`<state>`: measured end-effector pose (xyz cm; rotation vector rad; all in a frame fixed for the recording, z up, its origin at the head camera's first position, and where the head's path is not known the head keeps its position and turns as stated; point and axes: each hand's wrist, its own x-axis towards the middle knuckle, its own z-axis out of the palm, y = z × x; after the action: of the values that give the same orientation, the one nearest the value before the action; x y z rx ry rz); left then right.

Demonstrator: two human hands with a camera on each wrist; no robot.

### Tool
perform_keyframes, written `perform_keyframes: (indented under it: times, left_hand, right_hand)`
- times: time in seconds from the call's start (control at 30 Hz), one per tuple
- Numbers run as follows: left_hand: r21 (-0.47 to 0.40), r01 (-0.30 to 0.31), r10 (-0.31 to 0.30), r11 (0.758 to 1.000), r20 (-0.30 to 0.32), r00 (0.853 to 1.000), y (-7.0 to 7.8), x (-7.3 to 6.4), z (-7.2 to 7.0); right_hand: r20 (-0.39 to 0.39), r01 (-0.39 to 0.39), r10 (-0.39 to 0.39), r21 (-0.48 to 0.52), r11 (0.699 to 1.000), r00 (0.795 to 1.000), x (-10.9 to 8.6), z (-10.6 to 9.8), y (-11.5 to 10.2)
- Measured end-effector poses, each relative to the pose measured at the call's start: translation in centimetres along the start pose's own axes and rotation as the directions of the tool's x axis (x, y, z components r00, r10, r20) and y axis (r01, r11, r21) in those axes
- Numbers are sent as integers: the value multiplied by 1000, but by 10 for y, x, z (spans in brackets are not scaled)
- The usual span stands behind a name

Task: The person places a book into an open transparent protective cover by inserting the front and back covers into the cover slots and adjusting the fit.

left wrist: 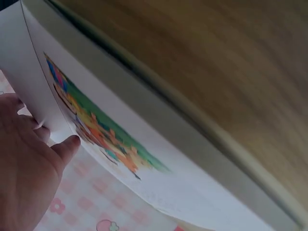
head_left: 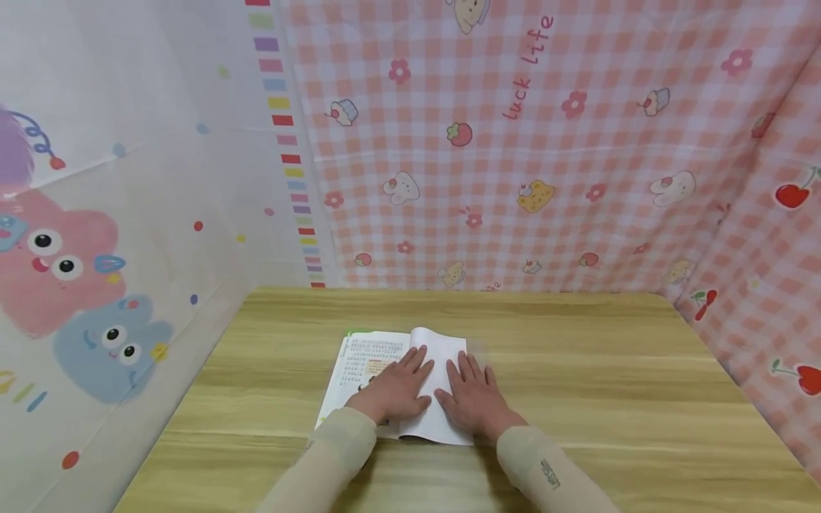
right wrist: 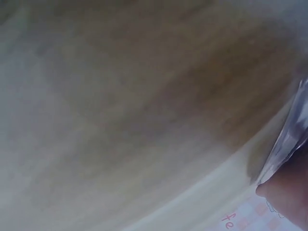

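White-paged single book (head_left: 440, 350) beneath two hands (head_left: 399, 388) (head_left: 475, 400)

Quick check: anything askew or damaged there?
Only the open book looks slightly off: its white right page bulges along the inner side rather than lying flat. I see no spill or tear.

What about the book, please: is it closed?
No, the book lies open on the table, its printed left page showing.
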<state>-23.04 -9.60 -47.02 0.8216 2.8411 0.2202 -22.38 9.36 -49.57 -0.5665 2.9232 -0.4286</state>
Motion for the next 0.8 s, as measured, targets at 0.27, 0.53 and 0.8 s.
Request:
perform_keyframes:
  times: [0.27,0.53,0.8]
  left_hand:
    - [-101,-3,1,995,-14,1000,-7,-8,-3]
    - [-83,11,-11,996,-4,1000,-3,-7,-4]
    - [-72,54,-52,996,33,998,1,-5,-7]
  right_hand:
    - [-25,17,-16,36,999,1000,0,10,6]
    - [-132,-49,56,56,997,990,-1,2,11]
    - [-79,-3,11,95,995,997,-3,0,21]
